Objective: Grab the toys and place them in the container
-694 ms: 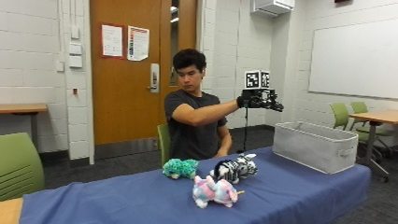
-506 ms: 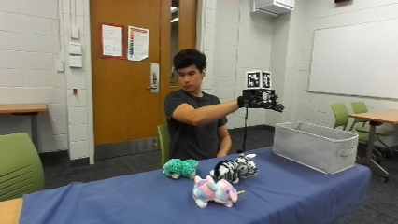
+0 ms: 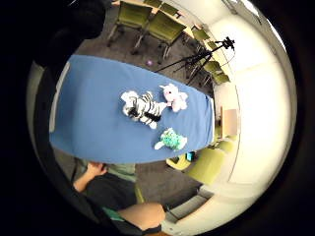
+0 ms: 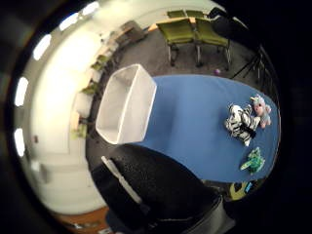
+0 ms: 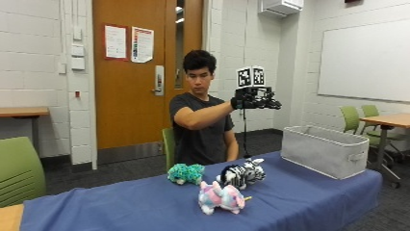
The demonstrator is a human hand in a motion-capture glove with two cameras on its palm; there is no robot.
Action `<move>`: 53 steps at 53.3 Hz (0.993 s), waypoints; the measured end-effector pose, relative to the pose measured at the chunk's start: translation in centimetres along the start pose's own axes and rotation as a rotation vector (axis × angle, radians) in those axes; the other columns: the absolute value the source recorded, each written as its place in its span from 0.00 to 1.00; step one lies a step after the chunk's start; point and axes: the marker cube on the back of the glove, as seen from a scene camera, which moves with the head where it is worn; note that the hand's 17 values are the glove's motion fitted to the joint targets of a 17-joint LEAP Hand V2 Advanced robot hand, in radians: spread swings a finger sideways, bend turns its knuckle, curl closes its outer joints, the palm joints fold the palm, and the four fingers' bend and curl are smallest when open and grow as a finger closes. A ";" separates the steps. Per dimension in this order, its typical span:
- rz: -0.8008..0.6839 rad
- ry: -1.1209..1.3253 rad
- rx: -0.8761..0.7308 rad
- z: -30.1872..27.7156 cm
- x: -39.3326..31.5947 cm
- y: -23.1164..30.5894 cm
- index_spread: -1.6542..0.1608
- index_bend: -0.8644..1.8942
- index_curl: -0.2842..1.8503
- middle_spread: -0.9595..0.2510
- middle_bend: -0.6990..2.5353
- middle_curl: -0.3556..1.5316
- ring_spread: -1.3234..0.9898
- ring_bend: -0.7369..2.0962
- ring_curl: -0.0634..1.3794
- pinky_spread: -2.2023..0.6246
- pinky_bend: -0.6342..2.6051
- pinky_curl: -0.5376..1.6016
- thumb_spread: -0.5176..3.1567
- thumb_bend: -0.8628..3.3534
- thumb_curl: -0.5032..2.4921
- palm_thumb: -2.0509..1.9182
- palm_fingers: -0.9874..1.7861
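Three plush toys lie in the middle of the blue table (image 5: 115, 207): a teal one (image 5: 185, 173), a zebra (image 5: 242, 174) and a pink-and-white one (image 5: 220, 197) nearest the front edge. My gloved right hand (image 5: 255, 101) is raised high above them at head height, fingers relaxed and holding nothing. A grey fabric container (image 5: 323, 154) stands open on the table's right end. Both palm views look down from high up: the zebra (image 3: 141, 109), pink toy (image 3: 173, 97) and teal toy (image 3: 171, 140) on the blue cloth, and the empty container (image 4: 126, 104).
Green chairs (image 5: 19, 171) stand at the left, and more (image 5: 359, 118) by a wooden table at the right. A tripod (image 3: 206, 56) stands on the floor beyond the table. Bare blue cloth lies between the toys and the container.
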 end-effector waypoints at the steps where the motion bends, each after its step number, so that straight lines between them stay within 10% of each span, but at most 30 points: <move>1: 0.013 0.001 0.007 0.2 0.9 -0.1 0.76 0.38 0.26 0.70 0.30 0.32 0.45 0.34 0.14 0.76 0.34 0.38 0.39 0.17 0.18 0.46 0.44; 53: 0.160 -0.037 -0.294 24.7 13.8 0.0 0.71 0.47 0.33 0.66 0.27 0.37 0.43 0.31 0.18 0.76 0.35 0.41 0.41 0.20 0.21 0.51 0.45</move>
